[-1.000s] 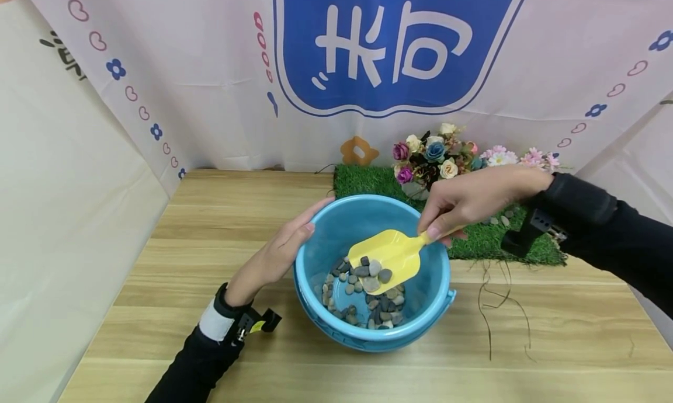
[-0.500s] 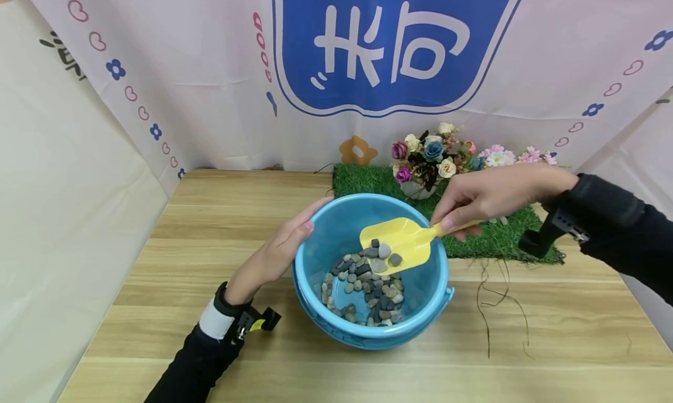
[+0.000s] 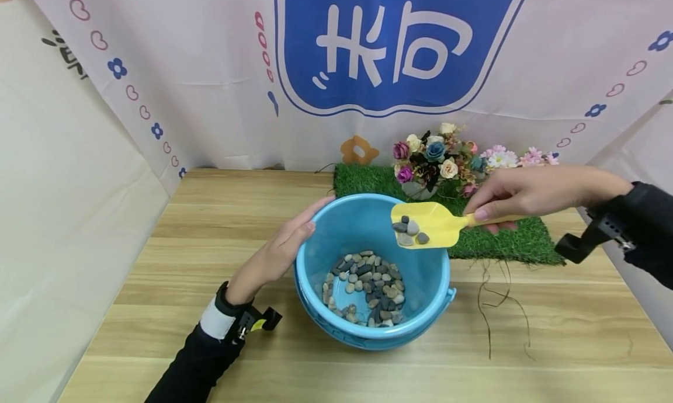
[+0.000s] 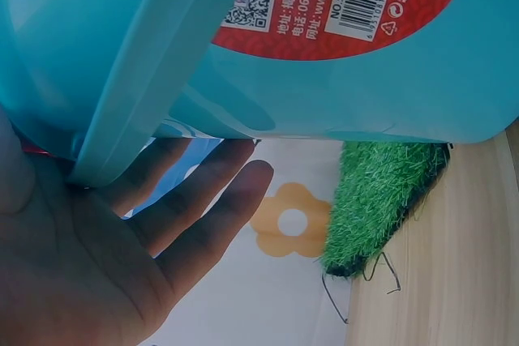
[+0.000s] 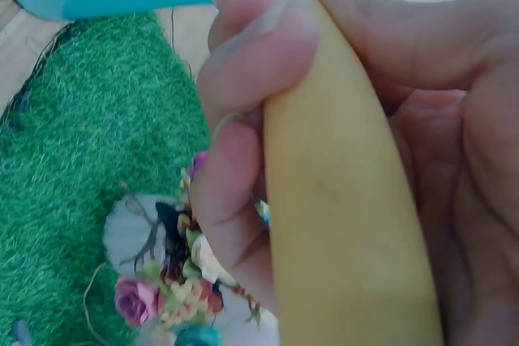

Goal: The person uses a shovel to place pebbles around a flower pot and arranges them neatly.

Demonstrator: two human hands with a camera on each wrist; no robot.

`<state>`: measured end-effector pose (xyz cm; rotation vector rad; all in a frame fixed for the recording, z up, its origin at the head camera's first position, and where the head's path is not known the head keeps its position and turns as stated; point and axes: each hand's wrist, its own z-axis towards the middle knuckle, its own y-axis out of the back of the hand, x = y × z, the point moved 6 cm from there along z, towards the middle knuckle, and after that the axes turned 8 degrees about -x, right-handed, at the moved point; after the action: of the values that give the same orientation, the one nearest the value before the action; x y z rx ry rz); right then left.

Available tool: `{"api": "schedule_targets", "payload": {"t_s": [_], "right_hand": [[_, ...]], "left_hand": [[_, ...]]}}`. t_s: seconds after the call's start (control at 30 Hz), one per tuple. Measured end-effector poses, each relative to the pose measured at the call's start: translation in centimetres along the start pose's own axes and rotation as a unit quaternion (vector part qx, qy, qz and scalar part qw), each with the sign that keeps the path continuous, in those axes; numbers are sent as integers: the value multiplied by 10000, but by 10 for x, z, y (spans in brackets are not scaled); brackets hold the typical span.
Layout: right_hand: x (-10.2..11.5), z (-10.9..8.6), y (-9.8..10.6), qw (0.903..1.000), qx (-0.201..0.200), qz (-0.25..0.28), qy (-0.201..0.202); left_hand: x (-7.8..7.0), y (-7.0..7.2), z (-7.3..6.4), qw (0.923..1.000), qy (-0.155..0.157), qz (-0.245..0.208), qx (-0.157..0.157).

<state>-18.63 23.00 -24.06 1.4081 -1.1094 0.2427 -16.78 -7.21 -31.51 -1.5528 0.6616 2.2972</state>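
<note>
My right hand (image 3: 536,195) grips the handle (image 5: 332,184) of a yellow toy shovel (image 3: 446,228), fingers and thumb wrapped round it. Several grey and pale pebbles (image 3: 412,228) lie on the scoop, held over the right rear rim of a blue bucket (image 3: 368,340). More pebbles (image 3: 386,289) cover much of the bucket's floor. My left hand (image 3: 278,245) rests against the bucket's left side, thumb at the rim and fingers extended along the outer wall. In the left wrist view the bucket's bail handle (image 4: 154,54) crosses in front of that palm.
Behind the bucket lies a green artificial turf mat (image 3: 499,242) with loose threads (image 3: 505,298) trailing from its front edge. A pot of artificial flowers (image 3: 433,157) and pink blossoms (image 3: 499,156) stand on it. A printed cloth (image 3: 221,99) hangs behind the wooden table (image 3: 210,216).
My right hand has drawn the shovel up and right, from inside the bucket to over its right rim, the pebbles still on the scoop. My left hand and the bucket stay in place.
</note>
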Motion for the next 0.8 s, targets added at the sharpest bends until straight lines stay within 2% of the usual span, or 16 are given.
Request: {"api": "schedule_targets", "payload": {"t_s": [0.07,0.3,0.53,0.6,0.8], "right_hand": [[-5,-9,2,9997,-159,-21,-188],[-26,-37,4,9975,-530,48,-473],[-49,-62,-1,9966,-759,111,-301],[-59,-69,-4,9961,-747,193,-437],[-93,-87,-12,9883,-865,278,-1229]], "left_hand": [[0,0,1,10000,-32,10,10],[0,-1,1,9999,-135,24,29],[0,-1,1,10000,-85,11,14],[0,-1,2,9999,-95,33,22],[0,0,1,9999,-92,47,6]]}}
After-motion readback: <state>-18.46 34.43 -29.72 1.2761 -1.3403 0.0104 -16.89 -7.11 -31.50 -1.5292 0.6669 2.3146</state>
